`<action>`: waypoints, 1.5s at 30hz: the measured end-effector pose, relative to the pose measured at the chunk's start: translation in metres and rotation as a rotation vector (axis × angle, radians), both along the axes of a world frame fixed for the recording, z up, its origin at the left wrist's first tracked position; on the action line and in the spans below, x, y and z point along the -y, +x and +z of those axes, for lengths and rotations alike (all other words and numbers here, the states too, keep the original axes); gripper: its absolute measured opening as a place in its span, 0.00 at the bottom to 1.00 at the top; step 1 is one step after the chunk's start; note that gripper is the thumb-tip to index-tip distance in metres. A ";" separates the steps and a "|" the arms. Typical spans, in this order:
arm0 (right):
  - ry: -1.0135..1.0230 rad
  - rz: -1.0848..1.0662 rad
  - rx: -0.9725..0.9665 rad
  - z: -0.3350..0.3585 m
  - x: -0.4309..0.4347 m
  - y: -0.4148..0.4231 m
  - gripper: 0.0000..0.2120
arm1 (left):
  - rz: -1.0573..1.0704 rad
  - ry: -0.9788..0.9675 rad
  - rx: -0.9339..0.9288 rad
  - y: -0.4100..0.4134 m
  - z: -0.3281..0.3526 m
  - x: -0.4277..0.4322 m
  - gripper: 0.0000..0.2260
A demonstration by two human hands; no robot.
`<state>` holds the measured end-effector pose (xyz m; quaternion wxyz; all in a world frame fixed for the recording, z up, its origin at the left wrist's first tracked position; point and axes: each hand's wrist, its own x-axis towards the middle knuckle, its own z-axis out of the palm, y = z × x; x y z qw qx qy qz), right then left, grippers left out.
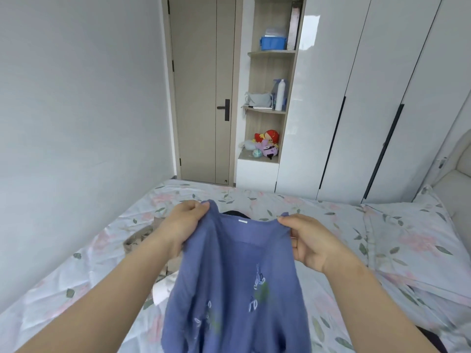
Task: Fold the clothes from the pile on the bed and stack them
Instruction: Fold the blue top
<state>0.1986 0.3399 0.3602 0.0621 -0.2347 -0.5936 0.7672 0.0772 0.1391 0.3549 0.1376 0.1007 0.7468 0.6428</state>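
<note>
Blue knit sweater (237, 276) hangs up in front of me over the bed (76, 289): my left hand (183, 225) and right hand (308, 240) each pinch a shoulder, fingers curled tight on the fabric.

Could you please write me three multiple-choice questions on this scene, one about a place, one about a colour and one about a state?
1. Where are the plush toys? A) top shelf B) pillow C) lowest open shelf
2. What colour is the held sweater? A) blue B) red C) white
3. How is the sweater held? A) one hand alone B) both hands, at its shoulders C) lying flat, untouched
Answers: 1 C, they sit on the bottom open shelf; 2 A, it is a blue knit with embroidery; 3 B, the left hand and right hand each pinch a shoulder.
</note>
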 end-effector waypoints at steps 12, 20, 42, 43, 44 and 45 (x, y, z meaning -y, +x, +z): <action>-0.025 0.039 -0.043 -0.034 0.035 0.004 0.04 | -0.220 -0.072 -0.205 0.050 -0.036 -0.037 0.09; -0.102 0.106 -0.070 -0.037 0.037 0.010 0.09 | -0.428 -0.010 -0.125 0.059 -0.044 -0.028 0.09; 0.667 0.074 -0.262 -0.044 0.005 0.019 0.07 | -0.369 -0.185 -0.308 0.048 -0.066 -0.013 0.15; 0.672 0.054 -0.254 -0.047 0.004 0.019 0.06 | -0.352 -0.154 -0.296 0.050 -0.067 -0.014 0.15; 0.667 0.029 -0.255 -0.051 0.004 0.019 0.06 | -0.342 -0.163 -0.329 0.053 -0.070 -0.016 0.14; 0.655 0.000 -0.265 -0.055 0.004 0.019 0.07 | -0.339 -0.192 -0.393 0.056 -0.072 -0.018 0.13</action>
